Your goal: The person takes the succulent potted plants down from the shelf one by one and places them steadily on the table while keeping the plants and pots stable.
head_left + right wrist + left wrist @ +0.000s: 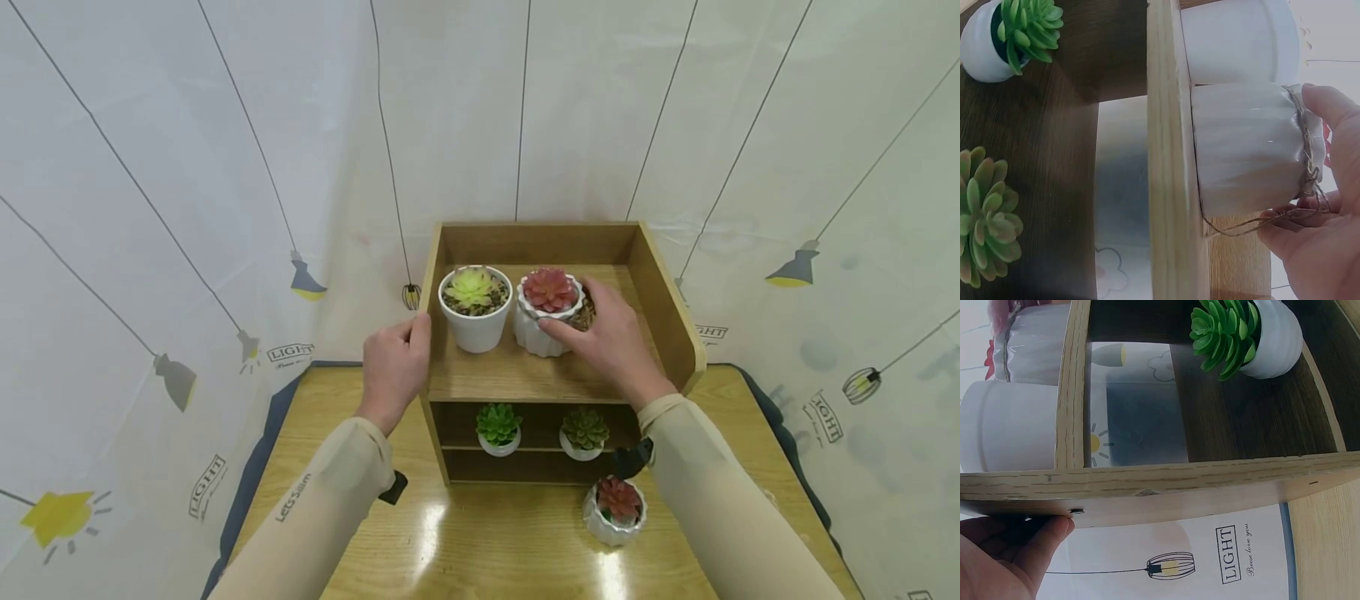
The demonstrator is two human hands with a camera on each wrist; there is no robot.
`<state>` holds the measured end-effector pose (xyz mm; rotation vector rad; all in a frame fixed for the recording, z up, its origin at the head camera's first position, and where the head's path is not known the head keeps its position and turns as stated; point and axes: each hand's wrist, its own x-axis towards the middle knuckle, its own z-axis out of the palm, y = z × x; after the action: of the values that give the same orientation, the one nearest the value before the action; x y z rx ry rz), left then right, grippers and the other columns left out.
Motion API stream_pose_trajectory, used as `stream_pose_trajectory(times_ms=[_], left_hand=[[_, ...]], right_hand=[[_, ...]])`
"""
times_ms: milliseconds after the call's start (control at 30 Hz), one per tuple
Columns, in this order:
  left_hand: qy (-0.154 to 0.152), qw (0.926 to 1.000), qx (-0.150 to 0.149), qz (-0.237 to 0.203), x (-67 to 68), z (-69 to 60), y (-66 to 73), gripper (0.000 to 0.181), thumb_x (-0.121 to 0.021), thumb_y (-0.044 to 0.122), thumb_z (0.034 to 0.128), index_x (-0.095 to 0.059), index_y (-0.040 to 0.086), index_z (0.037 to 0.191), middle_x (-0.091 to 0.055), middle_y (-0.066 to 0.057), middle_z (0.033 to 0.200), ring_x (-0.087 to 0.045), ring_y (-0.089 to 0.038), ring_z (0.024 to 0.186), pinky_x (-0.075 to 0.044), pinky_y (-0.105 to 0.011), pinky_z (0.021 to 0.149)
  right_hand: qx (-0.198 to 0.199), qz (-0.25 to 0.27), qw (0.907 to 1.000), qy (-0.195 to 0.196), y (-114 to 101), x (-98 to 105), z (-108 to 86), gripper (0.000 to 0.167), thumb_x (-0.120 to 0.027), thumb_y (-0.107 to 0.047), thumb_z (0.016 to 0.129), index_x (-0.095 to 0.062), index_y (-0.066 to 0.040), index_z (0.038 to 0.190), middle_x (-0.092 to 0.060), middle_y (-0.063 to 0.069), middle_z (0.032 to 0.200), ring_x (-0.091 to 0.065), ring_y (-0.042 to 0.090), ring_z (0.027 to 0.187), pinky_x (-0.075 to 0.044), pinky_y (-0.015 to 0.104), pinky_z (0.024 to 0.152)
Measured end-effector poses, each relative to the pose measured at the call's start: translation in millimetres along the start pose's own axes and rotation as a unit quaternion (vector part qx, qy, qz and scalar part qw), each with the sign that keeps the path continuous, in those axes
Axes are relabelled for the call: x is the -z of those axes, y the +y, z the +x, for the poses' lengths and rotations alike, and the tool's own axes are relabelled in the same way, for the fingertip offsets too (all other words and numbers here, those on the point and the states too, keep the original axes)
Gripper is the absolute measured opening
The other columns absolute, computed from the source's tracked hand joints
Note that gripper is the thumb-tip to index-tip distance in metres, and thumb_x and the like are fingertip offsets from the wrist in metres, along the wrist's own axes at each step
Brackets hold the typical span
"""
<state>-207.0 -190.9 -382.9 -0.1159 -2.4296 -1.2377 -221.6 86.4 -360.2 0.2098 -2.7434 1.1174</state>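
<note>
On top of a wooden shelf unit point(495, 386), my right hand point(611, 337) grips the rim of a white ribbed pot point(1244, 150) holding a red artificial succulent point(550, 289). Twine point(1307, 150) is tied round that pot, which stands on the top board. Beside it on the left is a smooth white pot point(477, 329) with a yellow-green succulent point(472, 286). My left hand point(395, 367) has its fingers curled at the unit's left side panel, with the thumb point(1044, 547) touching it; some fingertips are hidden.
Lower in the unit sit a bright green potted succulent point(498, 427) and a duller green potted succulent point(583, 432). Another red succulent in a white pot point(615, 510) stands on the wooden table point(510, 550), in front of the unit at right. A lamp-printed cloth point(585, 100) hangs behind.
</note>
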Motion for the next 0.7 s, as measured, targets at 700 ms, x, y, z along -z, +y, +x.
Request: stream_pose_trajectory(times_ms=[700], left_hand=[[-0.004,0.9999,0.009,-0.002,0.3,-0.4,-0.1,0.057,-0.050,0.025,0.1036,-0.039,0.015,0.048,-0.033,0.007,0.044,-0.030,-0.012,0.044,-0.023,-0.027,0.042]], right_hand=[[-0.037,0.035,0.9987,-0.001,-10,-12,10.5,0.094,-0.085,-0.042,0.083,-0.038,0.000,0.153,-0.049,0.022,0.148,-0.047,0.040,0.136,-0.037,0.056,0.115]])
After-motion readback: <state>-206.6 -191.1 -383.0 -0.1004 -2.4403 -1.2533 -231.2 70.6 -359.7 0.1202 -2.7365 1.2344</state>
